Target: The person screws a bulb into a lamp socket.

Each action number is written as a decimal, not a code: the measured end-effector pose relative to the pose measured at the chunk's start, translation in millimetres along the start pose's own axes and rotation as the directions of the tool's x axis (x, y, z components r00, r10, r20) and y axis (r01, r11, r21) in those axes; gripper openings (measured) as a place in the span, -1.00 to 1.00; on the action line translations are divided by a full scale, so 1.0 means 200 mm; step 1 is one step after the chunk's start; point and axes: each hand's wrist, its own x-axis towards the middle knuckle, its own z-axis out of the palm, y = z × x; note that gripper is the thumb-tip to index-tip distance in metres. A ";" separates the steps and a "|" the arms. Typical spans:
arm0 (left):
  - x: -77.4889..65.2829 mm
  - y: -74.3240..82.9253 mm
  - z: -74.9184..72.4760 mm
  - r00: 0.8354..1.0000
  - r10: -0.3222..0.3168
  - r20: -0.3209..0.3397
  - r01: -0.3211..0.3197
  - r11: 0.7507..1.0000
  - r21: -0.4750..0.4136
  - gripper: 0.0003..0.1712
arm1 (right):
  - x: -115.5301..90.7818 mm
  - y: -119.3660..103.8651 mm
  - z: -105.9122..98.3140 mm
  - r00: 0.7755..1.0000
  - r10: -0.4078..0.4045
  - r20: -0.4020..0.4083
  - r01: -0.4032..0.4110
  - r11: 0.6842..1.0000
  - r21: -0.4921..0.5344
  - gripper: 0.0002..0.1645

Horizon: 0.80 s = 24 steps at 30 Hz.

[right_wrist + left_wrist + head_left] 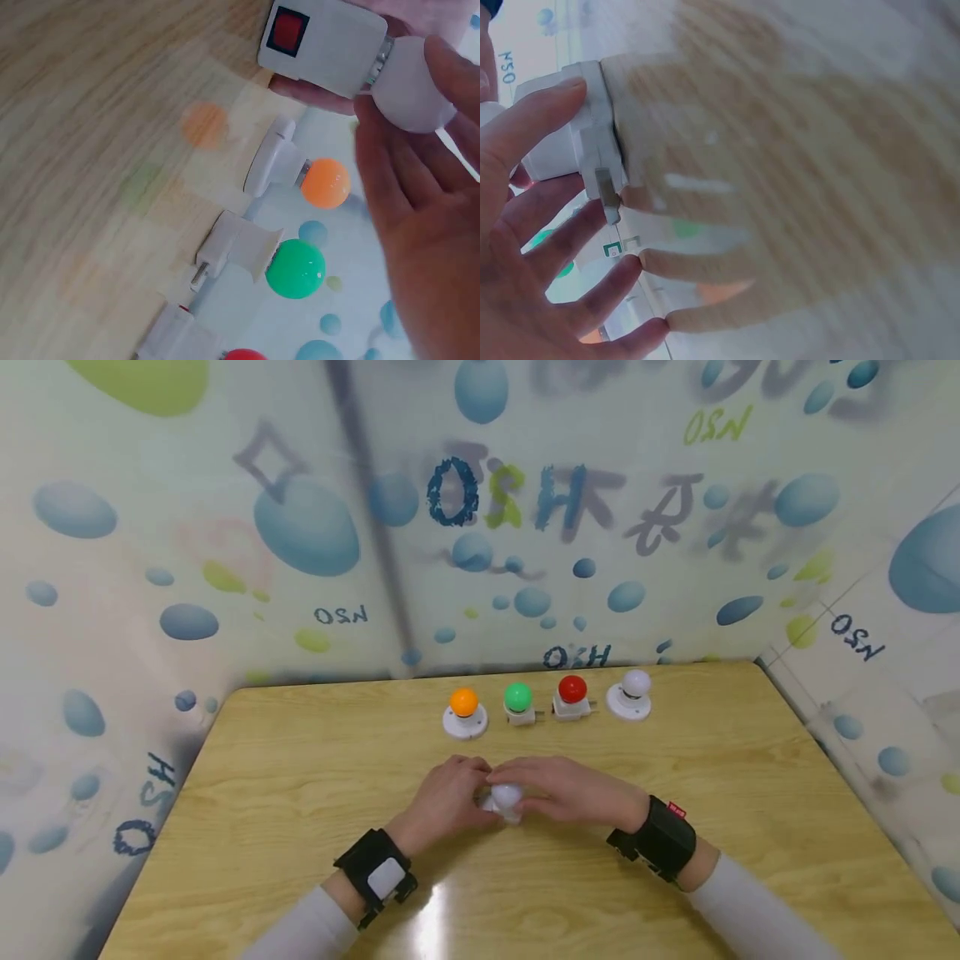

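Note:
Both hands meet over a white bulb (506, 794) seated in a white plug-in socket (326, 52) near the middle of the table. My left hand (447, 797) grips the socket, its thumb pressed on one side and fingers around the other. A metal prong (606, 191) sticks out at the socket's base in the left wrist view. With thumb and fingers around its globe, my right hand (566, 787) holds the bulb. Bare metal thread shows between bulb and socket in the right wrist view, and a red switch (287, 31) sits on the socket's face.
Behind the hands, a row of bulbs in white holders stands along the table's back: orange (464, 702), green (517, 697), red (572, 689) and white (637, 683). A patterned wall (300, 610) rises behind the wooden table (315, 727).

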 end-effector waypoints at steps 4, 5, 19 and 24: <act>0.00 0.00 -0.01 1.000 0.019 -0.023 -0.020 1.000 -0.021 -0.51 | 0.01 -0.02 0.01 0.998 -0.004 -0.059 0.002 0.999 -0.035 -0.45; -0.01 0.00 -0.01 0.999 0.027 -0.028 -0.028 0.999 -0.020 -0.51 | 0.01 -0.03 0.01 0.997 0.003 -0.075 -0.008 0.998 -0.059 -0.45; -0.02 0.01 0.00 0.999 0.020 -0.039 -0.020 1.000 -0.003 -0.56 | 0.00 -0.08 0.08 0.966 0.179 -0.188 -0.202 0.973 -0.115 -0.26; -0.02 0.01 0.00 0.999 0.023 -0.028 -0.023 1.000 -0.006 -0.54 | -0.03 -0.04 0.05 0.985 0.160 -0.060 -0.159 0.987 0.028 -0.25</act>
